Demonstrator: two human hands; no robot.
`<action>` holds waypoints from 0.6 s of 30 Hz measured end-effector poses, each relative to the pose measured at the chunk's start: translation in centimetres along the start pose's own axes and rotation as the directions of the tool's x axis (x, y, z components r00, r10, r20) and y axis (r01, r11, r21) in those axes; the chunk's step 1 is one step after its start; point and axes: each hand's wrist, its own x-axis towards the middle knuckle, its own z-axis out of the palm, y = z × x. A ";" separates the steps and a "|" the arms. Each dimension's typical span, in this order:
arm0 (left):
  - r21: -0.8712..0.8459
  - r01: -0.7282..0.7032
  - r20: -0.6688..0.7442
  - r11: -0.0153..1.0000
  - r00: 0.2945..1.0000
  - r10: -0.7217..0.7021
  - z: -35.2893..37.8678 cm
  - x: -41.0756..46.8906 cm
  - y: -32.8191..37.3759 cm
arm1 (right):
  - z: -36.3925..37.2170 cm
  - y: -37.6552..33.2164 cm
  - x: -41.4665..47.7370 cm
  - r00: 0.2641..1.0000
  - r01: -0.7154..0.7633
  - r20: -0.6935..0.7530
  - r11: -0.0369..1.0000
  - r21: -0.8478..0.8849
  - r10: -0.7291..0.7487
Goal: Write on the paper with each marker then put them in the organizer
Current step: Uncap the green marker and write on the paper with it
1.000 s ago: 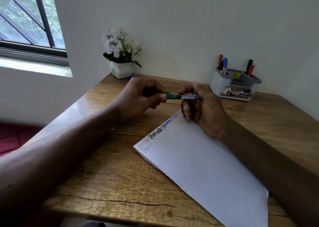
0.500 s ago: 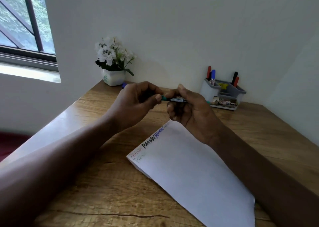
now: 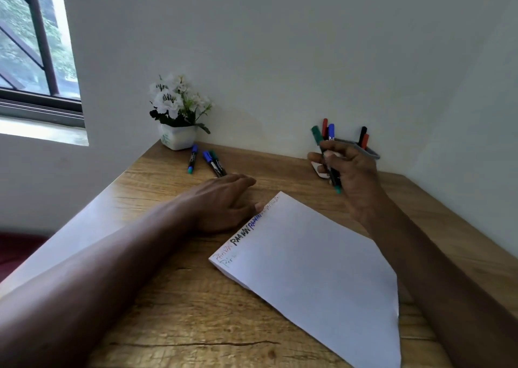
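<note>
the right hand [image 3: 353,171] sits right of the frame's centre, fingers and thumb curled round a green marker [image 3: 317,136], which stands nearly upright with its capped end up and its lower end poking out below the palm. that pose suits dropping it cap-up into the grey organizer [image 3: 371,154], which is against the wall just behind the hand and largely hidden by it. a red and a blue marker [image 3: 331,130] stand at the organizer's left end and a black and a red one [image 3: 363,135] at its right, so the step in hand looks like stowing the green one beside them. the left hand [image 3: 221,202] lies flat on the wooden table [image 3: 168,283] near the centre of the frame, fingers straight and holding nothing, its thumb at the upper left edge of the paper [image 3: 308,269], probably to keep the sheet from sliding. the paper lies askew from the centre to the lower right, with short words in several colours along that edge. three loose markers [image 3: 192,159] wait above the left hand, beside a white flower pot [image 3: 178,139], so the task seems partly done.
</note>
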 end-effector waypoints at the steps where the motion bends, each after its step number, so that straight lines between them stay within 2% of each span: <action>1: 0.011 0.002 0.009 1.000 1.000 -0.002 0.0 0.1 0.0 | -0.3 -0.2 0.2 0.999 0.020 -0.048 1.000 -0.004 -0.020; 4: 0.040 0.004 0.037 0.999 0.999 -0.005 0.1 0.4 0.0 | -1.6 -1.3 1.1 0.982 0.040 -0.186 0.999 0.030 -0.034; 8: 0.053 0.002 0.035 0.999 0.999 -0.004 0.1 0.6 -0.2 | -4.3 -2.7 3.8 0.955 0.025 -0.295 0.994 0.105 0.007; 12: 0.058 0.014 0.072 0.998 0.997 -0.018 -0.3 0.6 0.0 | -7.3 -4.1 8.5 0.873 -0.037 -0.488 0.997 -0.073 -0.003; 15: 0.056 0.009 0.089 0.998 0.996 -0.014 -0.5 0.5 0.0 | -9.3 -4.3 11.6 0.843 -0.085 -0.538 0.992 -0.092 0.022; 18: 0.056 0.004 0.120 0.998 0.993 -0.011 -0.7 0.2 0.1 | -10.5 -3.6 13.4 0.835 -0.151 -0.547 0.934 -0.322 -0.054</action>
